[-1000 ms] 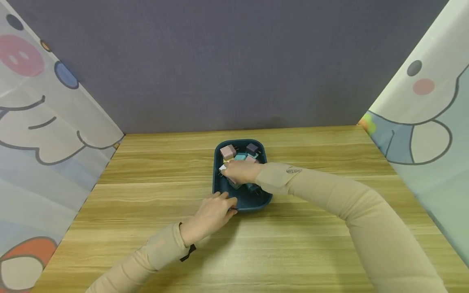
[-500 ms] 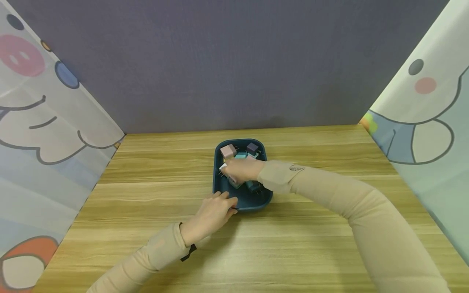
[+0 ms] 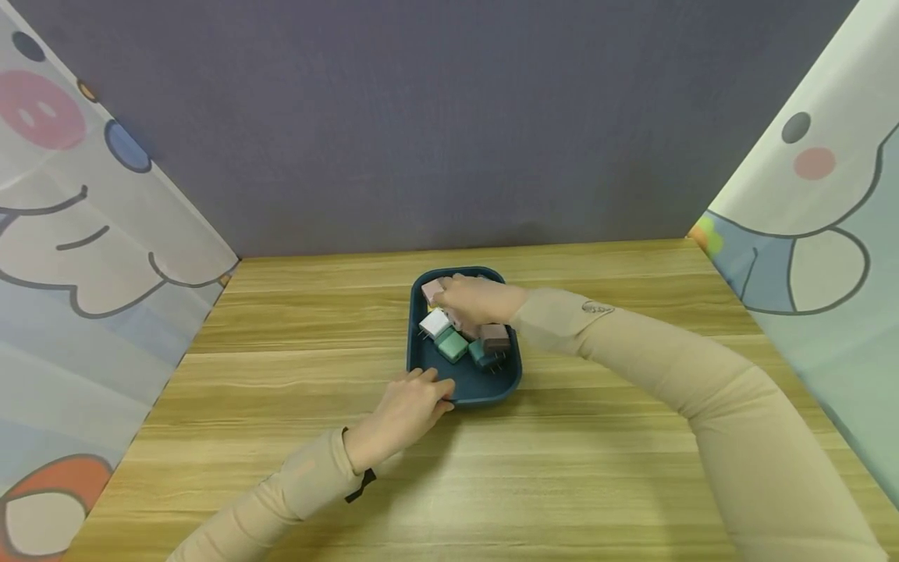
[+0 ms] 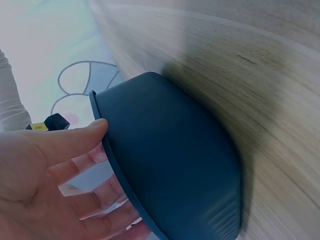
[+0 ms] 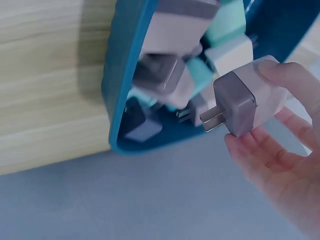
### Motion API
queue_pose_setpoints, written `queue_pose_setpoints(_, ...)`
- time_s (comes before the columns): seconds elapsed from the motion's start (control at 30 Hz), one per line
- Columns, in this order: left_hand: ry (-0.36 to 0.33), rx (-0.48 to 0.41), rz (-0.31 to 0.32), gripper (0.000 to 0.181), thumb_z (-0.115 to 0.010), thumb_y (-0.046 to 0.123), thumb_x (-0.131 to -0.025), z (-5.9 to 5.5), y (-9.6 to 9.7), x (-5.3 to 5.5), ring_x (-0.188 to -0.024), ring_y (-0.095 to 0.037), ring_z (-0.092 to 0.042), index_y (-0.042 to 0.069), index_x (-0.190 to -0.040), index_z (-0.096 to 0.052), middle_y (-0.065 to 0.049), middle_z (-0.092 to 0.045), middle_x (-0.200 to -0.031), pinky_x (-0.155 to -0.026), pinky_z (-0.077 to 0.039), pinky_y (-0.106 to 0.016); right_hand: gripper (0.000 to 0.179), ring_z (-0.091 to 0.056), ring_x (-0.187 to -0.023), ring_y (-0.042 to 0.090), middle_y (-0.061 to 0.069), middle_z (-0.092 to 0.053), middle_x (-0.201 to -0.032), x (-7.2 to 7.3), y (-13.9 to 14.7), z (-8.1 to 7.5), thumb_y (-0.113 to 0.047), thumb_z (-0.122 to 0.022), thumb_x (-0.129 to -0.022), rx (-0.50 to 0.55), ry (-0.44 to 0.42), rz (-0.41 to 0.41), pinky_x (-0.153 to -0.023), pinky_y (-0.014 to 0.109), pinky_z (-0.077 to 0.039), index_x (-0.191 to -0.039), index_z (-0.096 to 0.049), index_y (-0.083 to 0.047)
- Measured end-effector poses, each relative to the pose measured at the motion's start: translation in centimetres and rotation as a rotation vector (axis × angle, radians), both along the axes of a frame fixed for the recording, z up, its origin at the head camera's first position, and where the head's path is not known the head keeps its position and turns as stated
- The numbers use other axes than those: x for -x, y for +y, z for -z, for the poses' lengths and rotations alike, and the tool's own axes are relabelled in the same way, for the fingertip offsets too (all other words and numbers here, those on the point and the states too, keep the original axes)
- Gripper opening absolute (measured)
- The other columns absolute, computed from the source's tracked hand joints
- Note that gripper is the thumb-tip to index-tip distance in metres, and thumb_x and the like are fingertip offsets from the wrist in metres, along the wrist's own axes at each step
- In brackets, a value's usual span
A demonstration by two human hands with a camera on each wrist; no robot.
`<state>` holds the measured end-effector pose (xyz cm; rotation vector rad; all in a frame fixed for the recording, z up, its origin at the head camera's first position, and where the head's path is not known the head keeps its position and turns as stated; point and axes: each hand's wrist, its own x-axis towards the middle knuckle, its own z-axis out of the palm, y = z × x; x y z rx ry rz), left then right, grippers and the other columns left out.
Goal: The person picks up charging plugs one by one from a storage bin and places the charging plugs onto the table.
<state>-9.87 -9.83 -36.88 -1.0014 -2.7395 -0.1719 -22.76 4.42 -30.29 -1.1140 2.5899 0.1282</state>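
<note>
My left hand [image 3: 407, 410] grips the near left corner of a dark blue plastic bin [image 4: 170, 150]. Its thumb lies outside the wall, the fingers behind the rim. Over the bin's far part, my right hand [image 3: 481, 299] pinches a pink charger plug [image 5: 255, 95] with a mauve end and two metal prongs. That plug [image 3: 431, 290] shows at the far left corner in the head view, partly covered by fingers. Left of the hand's underside lie a white plug [image 3: 435, 322] and a green plug [image 3: 452, 345]. A mauve plug [image 3: 495, 338] rests over a teal one [image 3: 481, 356].
The bin stands on a wood-grain table [image 3: 316, 328], near its back edge. Behind rises a grey-purple panel [image 3: 449, 133], with cartoon-printed sheets [image 3: 77, 257] at both sides. In the right wrist view more plugs crowd the bin, including a dark one [image 5: 142, 122] in a corner.
My right hand has moved from the bin's middle toward the back and right, its fingers now on the far left pink plug. White, green and mauve plugs show more fully. The left hand stays put.
</note>
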Motion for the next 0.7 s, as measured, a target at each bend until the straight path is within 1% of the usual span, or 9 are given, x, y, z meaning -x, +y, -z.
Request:
queue_pose_setpoints(0.07, 0.000, -0.001, -0.003, 0.014, -0.071, 0.025, -0.074, 0.0, 0.0, 0.0, -0.054, -0.012, -0.045, 0.019, -0.072, -0.058, 0.003, -0.048, -0.065, -0.046, -0.033, -0.022, 0.062, -0.035, -0.122, 0.031, 0.016, -0.034, -0.136, 0.3, 0.4, -0.5, -0.011, -0.068, -0.077, 0.004, -0.009, 0.032, -0.091, 0.039, -0.038, -0.132, -0.040, -0.014)
queue_pose_setpoints(0.13, -0.003, -0.006, -0.005, 0.014, -0.071, 0.025, -0.074, 0.1, 0.0, 0.0, -0.054, -0.012, -0.045, 0.019, -0.072, -0.058, 0.003, -0.048, -0.065, -0.046, -0.033, -0.022, 0.062, -0.041, -0.116, 0.029, 0.018, -0.037, -0.132, 0.7, 0.8, -0.9, -0.011, -0.070, -0.075, 0.026, -0.021, 0.060, -0.087, 0.036, -0.041, -0.130, -0.042, -0.010)
queue_pose_setpoints(0.23, -0.009, -0.013, -0.006, 0.015, -0.071, 0.025, -0.074, 0.1, 0.0, 0.0, -0.054, -0.012, -0.044, 0.019, -0.072, -0.057, 0.003, -0.047, -0.065, -0.046, -0.033, -0.022, 0.055, -0.045, -0.112, 0.027, 0.017, -0.043, -0.126, 1.2, 1.7, -1.4, -0.008, -0.069, -0.076, 0.086, -0.043, 0.100, -0.083, 0.034, -0.043, -0.125, -0.046, -0.008)
queue_pose_setpoints(0.33, -0.014, -0.017, -0.006, 0.015, -0.070, 0.025, -0.074, 0.1, 0.0, 0.0, -0.053, -0.012, -0.043, 0.019, -0.072, -0.057, 0.003, -0.047, -0.065, -0.046, -0.032, -0.022, 0.038, -0.048, -0.101, 0.026, 0.014, -0.050, -0.113, 1.8, 2.7, -1.7, -0.004, -0.065, -0.077, 0.136, -0.027, 0.101, -0.078, 0.034, -0.044, -0.114, -0.053, -0.005)
queue_pose_setpoints(0.43, -0.018, -0.019, -0.006, 0.015, -0.070, 0.025, -0.074, 0.1, 0.0, 0.0, -0.053, -0.012, -0.042, 0.019, -0.071, -0.057, 0.003, -0.047, -0.065, -0.046, -0.032, -0.022, 0.028, -0.047, -0.098, 0.027, 0.015, -0.050, -0.109, 2.4, 3.6, -1.7, -0.006, -0.059, -0.082, 0.148, 0.005, 0.098, -0.079, 0.035, -0.042, -0.109, -0.055, -0.004)
queue_pose_setpoints(0.6, -0.020, -0.022, -0.008, 0.016, -0.070, 0.024, -0.074, 0.1, -0.1, -0.1, -0.053, -0.011, -0.041, 0.019, -0.071, -0.056, 0.004, -0.046, -0.064, -0.046, -0.032, -0.021, 0.031, -0.047, -0.099, 0.032, 0.018, -0.049, -0.109, 3.2, 4.7, -1.8, -0.006, -0.059, -0.080, 0.134, 0.041, 0.110, -0.081, 0.039, -0.043, -0.111, -0.053, -0.003)
queue_pose_setpoints(0.7, -0.024, -0.023, -0.007, 0.016, -0.070, 0.024, -0.074, 0.1, -0.1, -0.1, -0.053, -0.011, -0.041, 0.019, -0.070, -0.056, 0.004, -0.046, -0.064, -0.047, -0.031, -0.021, 0.031, -0.048, -0.097, 0.032, 0.019, -0.050, -0.107, 3.6, 5.4, -1.6, -0.005, -0.060, -0.080, 0.130, 0.050, 0.120, -0.079, 0.039, -0.043, -0.110, -0.054, -0.002)
